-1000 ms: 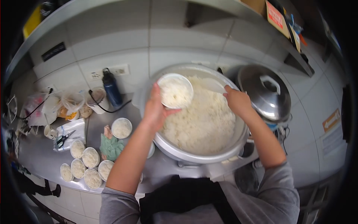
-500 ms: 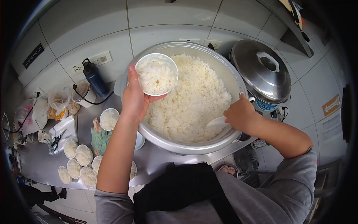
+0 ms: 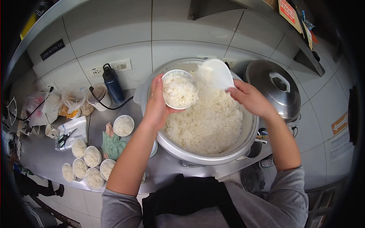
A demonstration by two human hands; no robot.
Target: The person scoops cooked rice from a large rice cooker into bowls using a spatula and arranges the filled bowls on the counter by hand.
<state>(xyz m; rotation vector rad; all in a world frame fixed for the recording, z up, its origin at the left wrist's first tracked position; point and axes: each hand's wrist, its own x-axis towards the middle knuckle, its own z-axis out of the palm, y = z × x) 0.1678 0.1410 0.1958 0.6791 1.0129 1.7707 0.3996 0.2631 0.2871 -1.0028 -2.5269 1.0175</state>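
My left hand is wrapped round a white bowl heaped with cooked rice, holding it above the left part of a big metal pot. Loose white rice fills much of the pot. In my right hand is a white rice paddle, gripped by its handle. Its broad blade is raised over the back of the pot, just right of the bowl and apart from it. Some rice clings to the blade's left edge, which is blurred.
Several rice-filled cups stand at the counter's left, near a green cloth and scissors. A dark blue bottle stands by the wall. Right of the pot is a lidded steel pot; a metal shelf hangs above.
My right hand has lifted the paddle from the rice at the pot's front right up towards the back, beside the bowl. The left hand still holds the bowl. The camera view has shifted.
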